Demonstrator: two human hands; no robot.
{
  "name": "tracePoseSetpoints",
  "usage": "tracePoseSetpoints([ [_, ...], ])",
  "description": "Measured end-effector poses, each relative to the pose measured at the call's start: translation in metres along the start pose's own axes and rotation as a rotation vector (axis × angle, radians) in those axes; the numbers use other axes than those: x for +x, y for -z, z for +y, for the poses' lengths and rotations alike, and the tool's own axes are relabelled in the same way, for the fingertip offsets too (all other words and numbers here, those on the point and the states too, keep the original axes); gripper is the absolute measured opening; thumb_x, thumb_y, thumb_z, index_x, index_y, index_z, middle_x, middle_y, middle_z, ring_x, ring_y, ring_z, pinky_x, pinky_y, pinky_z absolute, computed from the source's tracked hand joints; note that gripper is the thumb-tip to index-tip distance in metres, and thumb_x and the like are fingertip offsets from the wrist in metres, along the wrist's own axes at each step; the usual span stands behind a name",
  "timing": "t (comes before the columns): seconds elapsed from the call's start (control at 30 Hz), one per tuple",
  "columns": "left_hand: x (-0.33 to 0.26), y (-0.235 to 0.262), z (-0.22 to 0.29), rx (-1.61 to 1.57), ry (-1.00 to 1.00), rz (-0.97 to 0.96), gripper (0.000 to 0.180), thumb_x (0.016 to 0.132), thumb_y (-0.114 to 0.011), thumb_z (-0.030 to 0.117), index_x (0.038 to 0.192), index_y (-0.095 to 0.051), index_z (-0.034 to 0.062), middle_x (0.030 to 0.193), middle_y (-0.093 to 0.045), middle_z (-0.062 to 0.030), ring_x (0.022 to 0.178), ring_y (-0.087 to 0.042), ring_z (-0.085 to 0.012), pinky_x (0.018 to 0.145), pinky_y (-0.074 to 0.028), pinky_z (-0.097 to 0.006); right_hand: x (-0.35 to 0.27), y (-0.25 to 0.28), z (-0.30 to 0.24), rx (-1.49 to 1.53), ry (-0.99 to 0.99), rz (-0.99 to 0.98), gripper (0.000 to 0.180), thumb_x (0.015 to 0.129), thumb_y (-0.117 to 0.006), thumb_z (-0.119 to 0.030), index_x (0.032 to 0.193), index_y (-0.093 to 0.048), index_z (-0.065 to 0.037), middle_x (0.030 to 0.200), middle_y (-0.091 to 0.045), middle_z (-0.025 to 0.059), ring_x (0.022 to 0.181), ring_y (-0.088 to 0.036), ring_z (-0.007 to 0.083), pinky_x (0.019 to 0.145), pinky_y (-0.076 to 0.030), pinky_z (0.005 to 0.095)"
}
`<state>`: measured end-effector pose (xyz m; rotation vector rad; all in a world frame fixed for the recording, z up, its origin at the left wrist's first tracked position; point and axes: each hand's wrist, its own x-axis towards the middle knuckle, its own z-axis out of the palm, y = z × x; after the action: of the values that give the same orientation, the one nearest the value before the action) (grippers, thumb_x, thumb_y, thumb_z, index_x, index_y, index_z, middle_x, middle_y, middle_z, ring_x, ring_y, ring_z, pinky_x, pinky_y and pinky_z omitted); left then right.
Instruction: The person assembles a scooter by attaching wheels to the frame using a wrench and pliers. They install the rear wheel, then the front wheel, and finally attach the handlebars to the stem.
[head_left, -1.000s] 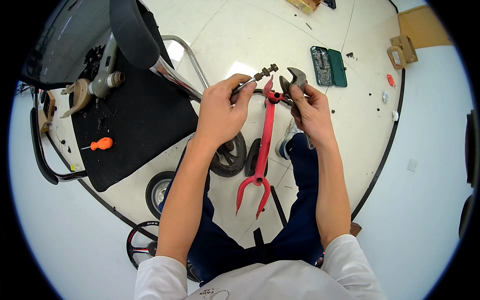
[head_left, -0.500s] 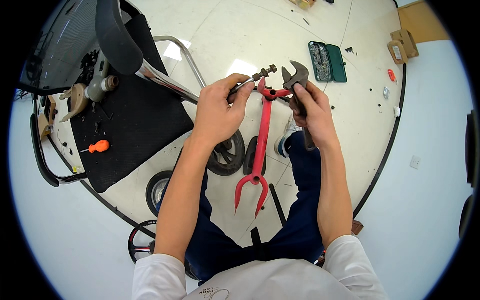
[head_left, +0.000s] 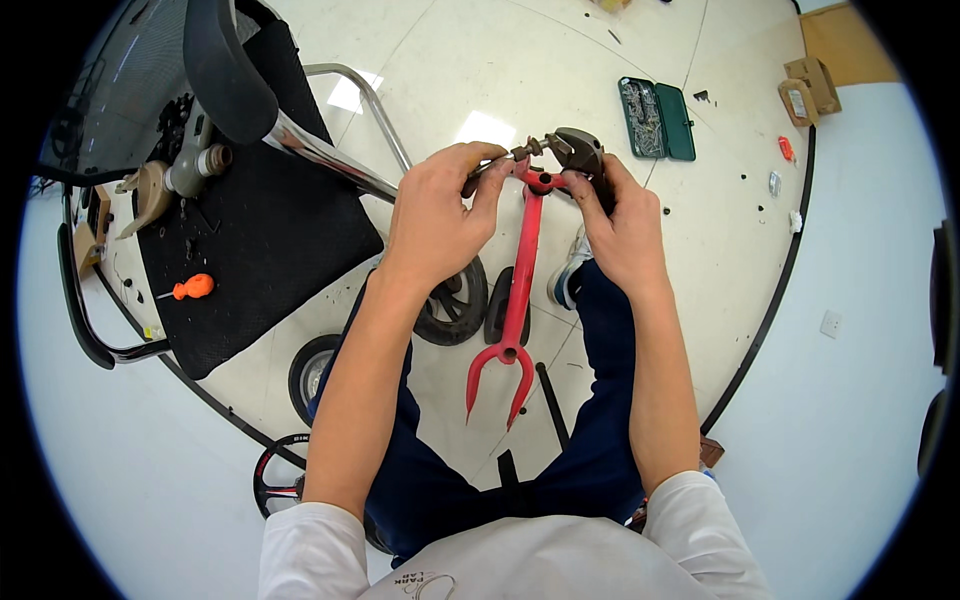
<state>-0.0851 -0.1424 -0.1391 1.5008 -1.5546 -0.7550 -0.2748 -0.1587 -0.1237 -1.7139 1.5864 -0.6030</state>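
The red fork [head_left: 517, 300] hangs prongs-down between the seated person's knees, its top end held up at chest height, where the left hand [head_left: 435, 215] has its fingers curled tight round a threaded bolt [head_left: 500, 160] at the fork's head. The right hand [head_left: 625, 225] is closed round a dark adjustable wrench [head_left: 578, 150] set against that same joint. Small black wheels [head_left: 455, 300] lie on the floor below, a black chair [head_left: 230, 210] with an orange screwdriver [head_left: 190, 288] stands to the left, and a green socket case [head_left: 657, 118] lies open beyond.

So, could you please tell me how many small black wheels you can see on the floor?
2: one wheel beside the left forearm, another wheel lower left by the black mat. More may be hidden under the legs.
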Motion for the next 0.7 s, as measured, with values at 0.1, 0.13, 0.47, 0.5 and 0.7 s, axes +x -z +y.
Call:
tracePoseSetpoints([
  [0.1, -0.001, -0.004, -0.002, -0.011, -0.039, 0.046, 0.018, 0.089, -0.065, 0.011, 0.099, -0.068, -0.0036, 0.069, -0.061, -0.0105, 0.056, -0.049, -0.0137, 0.051, -0.039, -0.027, -0.001, -0.003, 0.002, -0.016, 0.0, 0.009, 0.023, 0.096, -0.054, -0.016, 0.104, -0.058, 0.005, 0.069, -0.062, 0.0213, 0.06, -0.061, 0.0341, 0.059, -0.046, 0.0386],
  [0.13, -0.001, -0.005, -0.002, -0.014, -0.03, 0.038, 0.018, 0.089, -0.065, 0.011, 0.099, -0.068, -0.0038, 0.068, -0.06, -0.0105, 0.055, -0.048, -0.0138, 0.051, -0.038, -0.028, -0.001, -0.004, 0.003, -0.019, -0.005, 0.012, 0.022, 0.096, -0.054, -0.015, 0.105, -0.058, 0.005, 0.07, -0.063, 0.0219, 0.061, -0.062, 0.0356, 0.059, -0.046, 0.0394],
  [0.47, -0.002, -0.003, 0.005, -0.024, 0.018, -0.027, 0.021, 0.088, -0.064, 0.011, 0.1, -0.069, -0.0062, 0.059, -0.054, -0.0107, 0.049, -0.042, -0.0134, 0.047, -0.035, -0.029, 0.001, -0.008, -0.001, -0.063, -0.002, 0.055, 0.025, 0.095, -0.057, -0.017, 0.105, -0.06, 0.006, 0.068, -0.063, 0.0217, 0.059, -0.062, 0.0341, 0.059, -0.047, 0.0386],
  [0.5, -0.003, -0.003, 0.005, -0.034, 0.022, -0.029, 0.022, 0.088, -0.064, 0.012, 0.1, -0.069, -0.0063, 0.058, -0.054, -0.0108, 0.048, -0.042, -0.0133, 0.047, -0.034, -0.029, 0.001, -0.008, 0.001, -0.051, 0.0, 0.055, 0.026, 0.095, -0.057, -0.017, 0.106, -0.06, 0.006, 0.068, -0.063, 0.0213, 0.058, -0.062, 0.033, 0.058, -0.047, 0.0382],
  [0.7, 0.0, 0.001, 0.01, 0.003, 0.087, -0.06, 0.022, 0.088, -0.064, 0.012, 0.098, -0.069, -0.0065, 0.056, -0.053, -0.0114, 0.047, -0.042, -0.0142, 0.047, -0.035, -0.03, 0.0, -0.013, 0.005, 0.057, -0.013, 0.049, 0.027, 0.094, -0.058, -0.018, 0.108, -0.06, 0.006, 0.066, -0.062, 0.0185, 0.056, -0.06, 0.0263, 0.057, -0.046, 0.0359],
])
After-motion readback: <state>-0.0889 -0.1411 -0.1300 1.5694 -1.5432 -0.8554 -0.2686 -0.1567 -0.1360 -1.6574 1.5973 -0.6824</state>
